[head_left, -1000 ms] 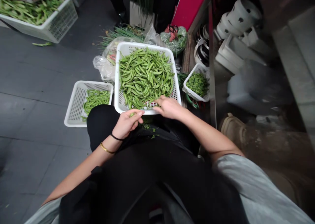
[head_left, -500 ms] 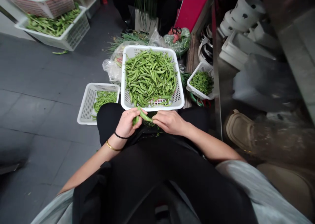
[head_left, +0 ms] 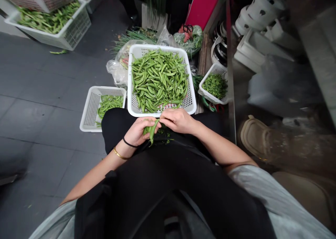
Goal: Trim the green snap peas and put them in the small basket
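My left hand point(head_left: 139, 130) is closed around a few green snap pea pods, and one pod point(head_left: 153, 132) sticks out with its lower end pointing down toward my lap. The fingers of my right hand point(head_left: 180, 121) pinch the upper tip of that same pod. Just beyond both hands is a white plastic basket point(head_left: 193, 104) heaped with snap peas point(head_left: 160, 79). To its left, a smaller white basket point(head_left: 88, 107) on the floor holds a small pile of pods point(head_left: 109, 106). Green scraps point(head_left: 166, 139) lie on the dark cloth over my lap.
A small basket of leafy greens point(head_left: 214, 86) stands at the right beside a metal edge. Plastic bags point(head_left: 118, 72) and long green stalks point(head_left: 133, 37) lie behind the large basket. Stacked crates point(head_left: 70, 30) fill the upper left. Another person's legs point(head_left: 177, 13) are at the back.
The pod between my hands has turned from pointing right to hanging downward. My right hand has moved up and left, closer to my left hand. The view has shifted slightly.
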### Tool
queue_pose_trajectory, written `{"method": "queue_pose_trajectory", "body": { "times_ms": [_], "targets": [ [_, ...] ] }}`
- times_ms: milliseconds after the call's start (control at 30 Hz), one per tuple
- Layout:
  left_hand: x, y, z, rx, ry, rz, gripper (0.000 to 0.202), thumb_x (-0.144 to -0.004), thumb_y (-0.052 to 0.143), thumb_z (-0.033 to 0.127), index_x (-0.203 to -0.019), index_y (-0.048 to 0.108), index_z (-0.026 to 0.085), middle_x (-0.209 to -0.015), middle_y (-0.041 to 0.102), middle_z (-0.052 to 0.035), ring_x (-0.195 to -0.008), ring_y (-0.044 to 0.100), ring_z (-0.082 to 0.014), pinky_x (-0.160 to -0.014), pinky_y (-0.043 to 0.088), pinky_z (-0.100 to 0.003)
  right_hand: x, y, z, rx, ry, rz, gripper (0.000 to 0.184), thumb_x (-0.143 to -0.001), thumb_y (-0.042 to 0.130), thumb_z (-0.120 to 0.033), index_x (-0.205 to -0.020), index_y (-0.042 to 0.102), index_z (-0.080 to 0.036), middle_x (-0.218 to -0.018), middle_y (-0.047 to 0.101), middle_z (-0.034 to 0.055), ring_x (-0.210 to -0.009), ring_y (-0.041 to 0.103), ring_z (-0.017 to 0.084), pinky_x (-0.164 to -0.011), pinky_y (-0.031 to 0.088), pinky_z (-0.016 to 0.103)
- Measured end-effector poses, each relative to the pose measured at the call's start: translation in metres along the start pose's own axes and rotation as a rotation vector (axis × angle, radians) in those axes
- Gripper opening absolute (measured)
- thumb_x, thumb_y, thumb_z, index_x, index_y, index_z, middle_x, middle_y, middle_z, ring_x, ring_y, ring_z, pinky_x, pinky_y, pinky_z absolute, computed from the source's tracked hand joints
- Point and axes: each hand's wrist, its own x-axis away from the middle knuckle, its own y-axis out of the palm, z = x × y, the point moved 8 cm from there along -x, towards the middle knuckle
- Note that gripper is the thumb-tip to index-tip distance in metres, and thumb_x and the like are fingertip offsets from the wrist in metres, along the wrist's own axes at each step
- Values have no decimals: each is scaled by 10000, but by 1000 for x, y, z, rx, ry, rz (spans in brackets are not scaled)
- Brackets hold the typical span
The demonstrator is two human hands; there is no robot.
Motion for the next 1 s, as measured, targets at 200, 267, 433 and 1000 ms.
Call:
{"method": "queue_pose_trajectory", "body": {
  "times_ms": [200, 267, 433, 1000],
  "targets": [
    [0, 1, -7, 15, -59, -42, 176, -651, 612, 233, -687, 683, 76, -462, 559, -22, -269, 292, -30, -292, 128, -170, -1, 4, 6, 2, 72, -79, 188, -890, 475, -270, -748, 543, -168, -685, 571, -5, -611, 485, 97, -594, 319, 212],
    [0, 2, -7, 6, -57, -43, 174, -649, 616, 231, -689, 678, 74, -462, 558, -23, -273, 287, -27, -294, 123, -167, -1, 8, 3, 2, 37, -106, 229, -916, 433, -270, -743, 543, -171, -686, 576, -4, -617, 488, 96, -603, 315, 213],
    [-1, 2, -9, 58, -44, 12, 152, -698, 615, 233, -660, 628, 87, -474, 532, -2, -291, 278, -17, -311, 163, -159, 0, 13, -2, 285, 75, 5, 291, -916, 398, -286, -701, 551, -164, -668, 580, 37, -608, 480, 127, -575, 283, 255],
    [42, -12, 51, -459, 511, 339, 170, -770, 668, 266, -895, 680, 151, -655, 645, -32, -407, 430, -64, -405, 317, -197, 15, 14, -7, 60, 79, -46, 269, -952, 386, -325, -818, 563, -173, -729, 587, 23, -651, 514, 125, -618, 363, 235]
  ]
}}
